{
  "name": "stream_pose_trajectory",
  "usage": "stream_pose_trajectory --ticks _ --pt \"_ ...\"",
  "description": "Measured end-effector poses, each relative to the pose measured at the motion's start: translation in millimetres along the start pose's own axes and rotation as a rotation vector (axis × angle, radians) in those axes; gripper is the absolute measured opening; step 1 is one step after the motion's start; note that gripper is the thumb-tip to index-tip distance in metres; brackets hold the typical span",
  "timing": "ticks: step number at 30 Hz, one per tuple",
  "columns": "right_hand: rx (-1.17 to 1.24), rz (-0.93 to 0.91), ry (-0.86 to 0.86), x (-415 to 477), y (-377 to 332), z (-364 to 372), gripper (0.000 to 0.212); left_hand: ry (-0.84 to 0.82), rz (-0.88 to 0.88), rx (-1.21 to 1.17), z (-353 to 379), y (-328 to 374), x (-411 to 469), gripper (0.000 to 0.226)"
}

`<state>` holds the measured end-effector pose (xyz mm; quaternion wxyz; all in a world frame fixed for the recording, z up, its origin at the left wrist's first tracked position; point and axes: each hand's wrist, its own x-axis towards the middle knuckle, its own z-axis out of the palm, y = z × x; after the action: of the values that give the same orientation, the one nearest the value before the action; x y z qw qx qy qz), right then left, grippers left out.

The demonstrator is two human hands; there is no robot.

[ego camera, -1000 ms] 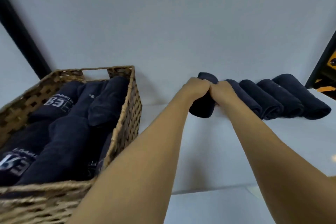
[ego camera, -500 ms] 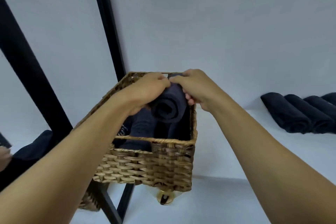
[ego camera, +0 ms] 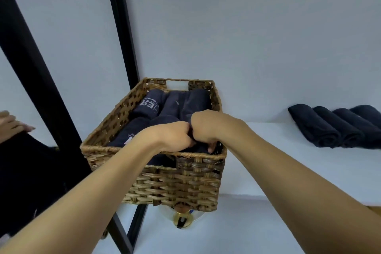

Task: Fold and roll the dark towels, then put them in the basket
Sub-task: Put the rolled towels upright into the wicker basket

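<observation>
Left hand (ego camera: 173,136) and right hand (ego camera: 206,126), fingers curled, both grip dark navy rolled towel (ego camera: 200,147) inside brown woven wicker basket (ego camera: 156,181), near-right corner.

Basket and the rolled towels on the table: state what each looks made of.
Basket: woven wicker or rattan-like strips, tan and dark brown, matte; interlaced weave shows. Rolled towels: probably terry-type cloth, dark navy, matte; soft rolls, fuzzy surface.

The left grip (ego camera: 175,136) and right grip (ego camera: 204,128) hide most of the dark rolled towel (ego camera: 199,147) they hold, the brown wicker basket (ego camera: 175,181) half covers a small gold round object (ego camera: 182,219), and the view's right edge crops the outermost dark towel roll (ego camera: 369,113).
</observation>
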<state>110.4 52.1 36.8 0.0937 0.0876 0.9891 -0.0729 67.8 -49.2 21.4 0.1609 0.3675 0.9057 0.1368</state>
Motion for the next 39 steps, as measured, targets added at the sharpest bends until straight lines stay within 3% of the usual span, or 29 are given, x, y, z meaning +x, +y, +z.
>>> stream_pose_trajectory --ticks 2,4,7,10,13,14,15,17,19,23,27,29,33,36,39 --pt "-0.101 -0.016 -0.012 3 -3 3 0.014 -0.057 -0.02 0.084 1 6 1 0.029" --pt "-0.126 -0.043 0.009 2 -4 4 0.02 -0.13 -0.067 0.163 -4 11 2 0.03" --pt "0.002 -0.036 0.059 -4 1 -3 0.015 -0.225 -0.173 0.207 -28 29 -4 0.014" --pt "0.189 -0.006 0.202 -14 30 -22 0.015 0.007 -0.07 0.398 -52 64 8 0.025" --pt "0.535 0.009 0.523 -28 91 -40 0.021 0.235 0.069 0.344 -51 117 41 0.007" --pt "0.598 0.05 0.597 -33 116 -44 0.023 0.277 0.103 0.286 -46 137 57 0.007" --pt "0.636 0.106 0.644 -34 143 -45 0.025 0.282 0.136 0.209 -38 157 74 0.02" --pt "0.646 0.238 0.686 -32 198 -42 0.029 0.203 0.172 0.021 -20 194 108 0.037" --pt "0.605 0.395 0.676 -26 255 -29 0.037 0.105 0.167 -0.177 3 225 144 0.037" --pt "0.487 0.568 0.605 -16 347 14 0.03 -0.019 0.115 -0.425 65 272 209 0.007" --pt "0.387 0.676 0.471 1 397 46 0.016 -0.141 0.036 -0.558 134 295 256 0.025" --pt "0.403 0.755 0.435 11 411 57 0.02 -0.174 -0.006 -0.627 155 300 268 0.03" --pt "0.597 0.793 0.463 24 416 66 0.036 -0.18 -0.096 -0.688 168 297 279 0.053" --pt "0.752 0.837 0.402 26 400 63 0.04 -0.194 -0.141 -0.726 152 284 275 0.04" --pt "1.247 0.69 0.487 26 373 48 0.022 -0.193 -0.076 -0.66 107 265 255 0.029"
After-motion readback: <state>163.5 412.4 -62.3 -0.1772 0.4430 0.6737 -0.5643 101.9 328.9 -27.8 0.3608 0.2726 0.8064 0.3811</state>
